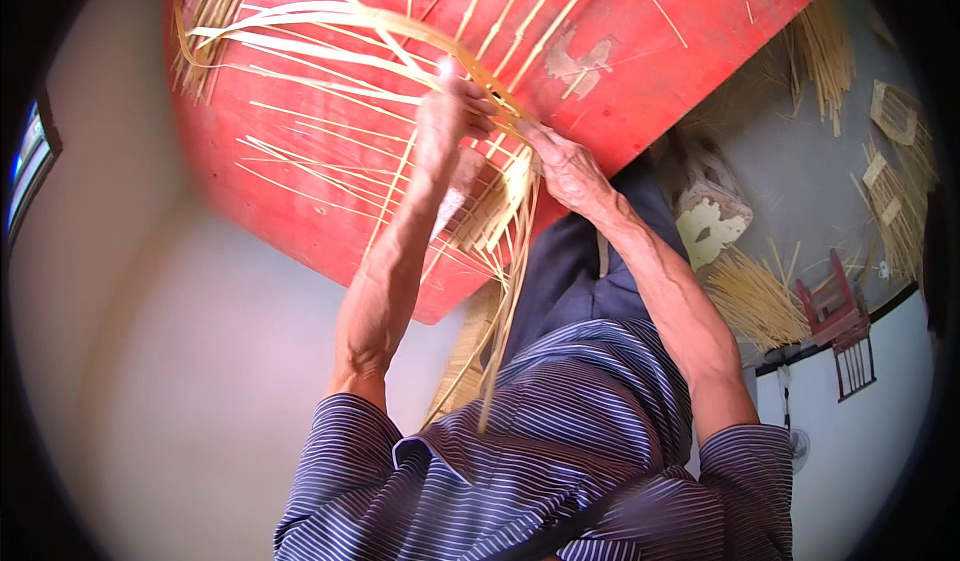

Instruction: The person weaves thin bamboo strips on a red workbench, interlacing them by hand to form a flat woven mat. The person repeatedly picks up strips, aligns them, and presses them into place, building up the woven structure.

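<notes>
On the red table, a partly woven piece of split-bamboo strips (510,201) lies with its loose ends fanning outward. My right hand (570,166) is closed at the piece's upper edge, its fingertips pinching a long, pale bamboo strip (410,26) where it meets the weave. That strip arcs away to the far left. My left hand (450,111), slightly blurred, is closed beside the same strip with its fingers curled at it; the exact grip is partly hidden. Several strips hang from the weave toward my lap.
Under all this is the red tabletop (620,101), worn in places. A bundle of strips (215,11) lies at its far left. On the floor to the right are more strip bundles (760,296), a small red chair (835,301) and woven pieces (885,186). A pale wall stands left.
</notes>
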A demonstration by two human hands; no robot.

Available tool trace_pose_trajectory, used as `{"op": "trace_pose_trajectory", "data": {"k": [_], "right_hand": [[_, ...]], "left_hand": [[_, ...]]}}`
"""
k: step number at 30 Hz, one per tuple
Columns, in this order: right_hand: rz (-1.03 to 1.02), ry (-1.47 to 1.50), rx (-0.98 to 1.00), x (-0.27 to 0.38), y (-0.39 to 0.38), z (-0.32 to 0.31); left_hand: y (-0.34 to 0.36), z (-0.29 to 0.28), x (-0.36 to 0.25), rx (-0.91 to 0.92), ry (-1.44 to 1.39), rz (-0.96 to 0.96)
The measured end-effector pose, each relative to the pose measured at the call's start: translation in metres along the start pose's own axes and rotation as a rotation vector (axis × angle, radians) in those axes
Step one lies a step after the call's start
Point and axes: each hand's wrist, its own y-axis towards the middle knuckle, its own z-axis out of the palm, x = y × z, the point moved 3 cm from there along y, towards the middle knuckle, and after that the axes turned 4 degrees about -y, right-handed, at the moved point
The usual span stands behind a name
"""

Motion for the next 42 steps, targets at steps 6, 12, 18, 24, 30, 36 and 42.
{"op": "trace_pose_trajectory", "data": {"k": [6,12,18,24,30,36,42], "right_hand": [[0.022,0.006,0.055,0.004,0.004,0.01],[0.014,-0.034,-0.045,-0.002,-0.005,0.01],[0.099,0.095,-0.039,-0.01,-0.003,0.005],[0.728,0.466,0.015,-0.04,-0.002,0.001],[0.82,0.255,0.249,-0.012,0.054,-0.012],[0.961,0.297,0.243,-0.022,0.064,-0.008],[0.97,0.164,0.303,-0.019,0.072,-0.01]], "left_hand": [[0.008,-0.039,0.049,0.188,-0.43,0.013],[-0.043,0.006,0.01,0.096,0.31,0.256],[-0.061,0.01,0.019,0.188,0.485,0.548],[-0.065,0.014,0.013,0.157,0.586,0.826],[-0.078,0.016,0.013,0.073,0.664,0.704],[-0.074,0.013,0.017,0.127,0.626,0.654],[-0.074,0.01,0.016,0.174,0.61,0.504]]}}
